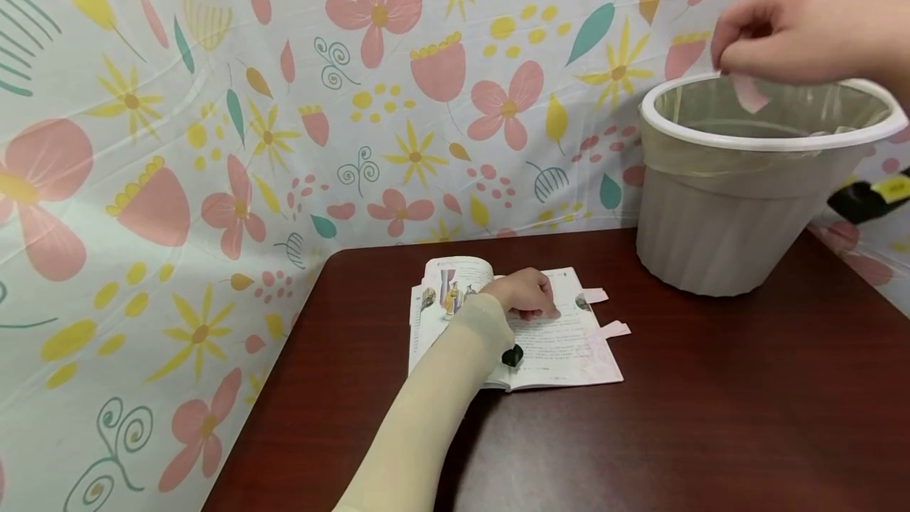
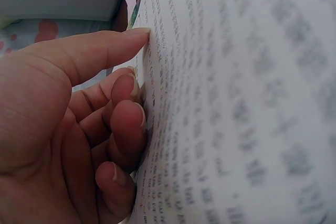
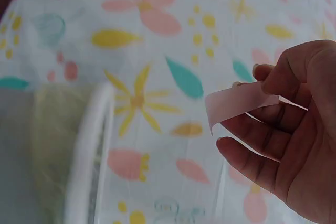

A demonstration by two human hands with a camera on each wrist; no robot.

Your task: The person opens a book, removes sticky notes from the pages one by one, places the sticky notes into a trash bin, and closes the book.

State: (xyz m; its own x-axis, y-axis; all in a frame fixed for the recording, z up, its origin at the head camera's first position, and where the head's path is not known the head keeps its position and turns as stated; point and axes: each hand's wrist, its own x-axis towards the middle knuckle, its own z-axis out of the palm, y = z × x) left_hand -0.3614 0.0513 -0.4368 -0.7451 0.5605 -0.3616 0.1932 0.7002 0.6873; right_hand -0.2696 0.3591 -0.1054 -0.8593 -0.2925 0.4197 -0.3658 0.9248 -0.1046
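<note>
An open book (image 1: 562,350) lies on the table, printed text on its right page and a coloured picture on its left. My left hand (image 1: 522,293) rests on the right page; in the left wrist view its fingertips (image 2: 128,121) touch the paper, the fingers loosely bent. Two pink sticky notes (image 1: 614,329) stick out past the book's right edge. Above a grey trash bin (image 1: 711,235), my right hand (image 1: 803,30) pinches a pink sticky note (image 3: 239,101) between thumb and fingers. The strip hangs down over the bin's mouth, its free end bent.
The bin has a white rim (image 1: 768,142) and a thin translucent liner (image 1: 682,156), and stands at the table's back right. A flower-patterned cloth (image 1: 441,141) hangs behind and to the left of the dark red-brown table (image 1: 682,417). A black wrist strap piece (image 1: 863,200) shows at the right.
</note>
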